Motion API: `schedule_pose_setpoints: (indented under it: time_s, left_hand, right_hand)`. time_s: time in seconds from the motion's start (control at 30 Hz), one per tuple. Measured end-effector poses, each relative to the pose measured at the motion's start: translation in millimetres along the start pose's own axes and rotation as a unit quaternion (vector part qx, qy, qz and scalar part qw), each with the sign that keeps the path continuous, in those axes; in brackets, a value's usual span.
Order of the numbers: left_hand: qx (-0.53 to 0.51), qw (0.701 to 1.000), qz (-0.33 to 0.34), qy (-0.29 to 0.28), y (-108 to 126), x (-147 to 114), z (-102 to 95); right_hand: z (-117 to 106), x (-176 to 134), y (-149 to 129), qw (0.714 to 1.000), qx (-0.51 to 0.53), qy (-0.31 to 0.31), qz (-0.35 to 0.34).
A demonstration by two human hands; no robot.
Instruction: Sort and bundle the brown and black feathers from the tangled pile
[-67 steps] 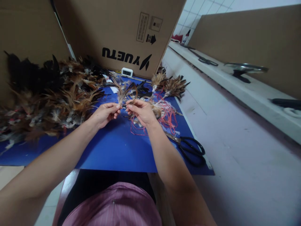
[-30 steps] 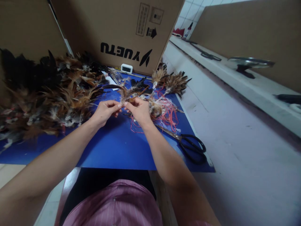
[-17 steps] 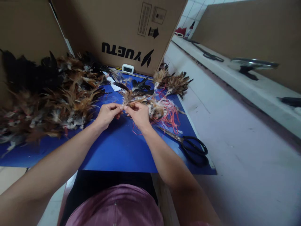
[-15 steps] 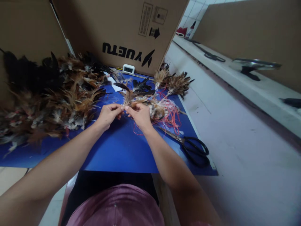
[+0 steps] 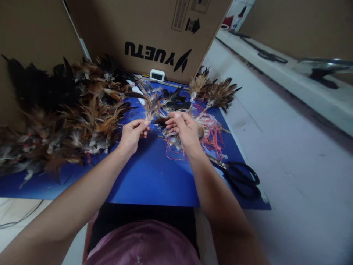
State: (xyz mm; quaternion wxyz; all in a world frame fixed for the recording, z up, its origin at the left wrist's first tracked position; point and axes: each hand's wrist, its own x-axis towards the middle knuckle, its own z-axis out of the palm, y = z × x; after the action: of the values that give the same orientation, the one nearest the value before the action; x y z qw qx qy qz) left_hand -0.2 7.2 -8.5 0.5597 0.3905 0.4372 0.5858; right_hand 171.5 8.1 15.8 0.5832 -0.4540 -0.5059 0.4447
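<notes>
Right hand (image 5: 189, 133) pulled away rightward mid-frame, half-curled, can't tell if empty, while nearer left hand (image 5: 131, 134) pinches the wispy brown-grey feather bunch (image 5: 152, 106) at its base, tips up-frame.

"Where is the left arm (image 5: 91, 189)?"

"Bare, slanting in from the lower left. The right arm (image 5: 220, 202) mirrors it from the lower right, so both reach forward and inward."

"And the left hand (image 5: 132, 136)?"

"Pinching. Its thumb (image 5: 143, 125) lies on top, pointing toward the right, with the other fingers (image 5: 145, 133) curled underneath."

"What about the right hand (image 5: 187, 132)?"

"Apart from the left one. Its fingers bend loosely and point across toward it, with the thumb lying along the top; whether the tips meet, I can't tell."
</notes>
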Motion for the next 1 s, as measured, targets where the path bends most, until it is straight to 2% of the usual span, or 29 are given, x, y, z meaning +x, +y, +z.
schedule_pose_setpoints:
  time_s: [0.1, 0.2, 0.33, 0.43, 0.6, 0.73, 0.83, 0.93, 1.0]
  left_hand:
    - [-0.011, 1.0, 0.001, -0.005, 0, -1, 1.6]
    - [-0.023, 1.0, -0.003, -0.002, 0, 1, 2.8]
    - [-0.016, 1.0, -0.007, 0.0, -2, 4, 4.2]
    - [-0.007, 1.0, -0.013, 0.007, -3, 3, 5.1]
    - [0.031, 0.999, 0.001, 0.042, -5, -2, 3.8]
    - [0.098, 0.993, 0.031, 0.065, -14, -5, -1.6]
    - [0.104, 0.991, 0.043, 0.074, -21, -9, -7.7]
    - [0.11, 0.988, 0.051, 0.099, -22, -18, -12.8]
    - [0.165, 0.978, 0.058, 0.112, -20, -27, -14.9]
  right_hand:
    - [-7, 5, 4, 0.999, -0.042, 0.005, -0.01]
    - [-14, 10, 13, 0.988, -0.146, 0.004, -0.047]
    - [-20, 11, 25, 0.939, -0.316, -0.036, -0.13]
    - [-20, 7, 29, 0.899, -0.396, -0.077, -0.168]
    - [-15, -1, 32, 0.885, -0.418, -0.078, -0.192]
    - [-13, -10, 39, 0.901, -0.389, -0.041, -0.187]
    - [-13, -18, 42, 0.904, -0.385, -0.04, -0.184]
    - [-17, -32, 37, 0.891, -0.402, -0.073, -0.198]
    - [-22, -47, 30, 0.877, -0.415, -0.117, -0.211]
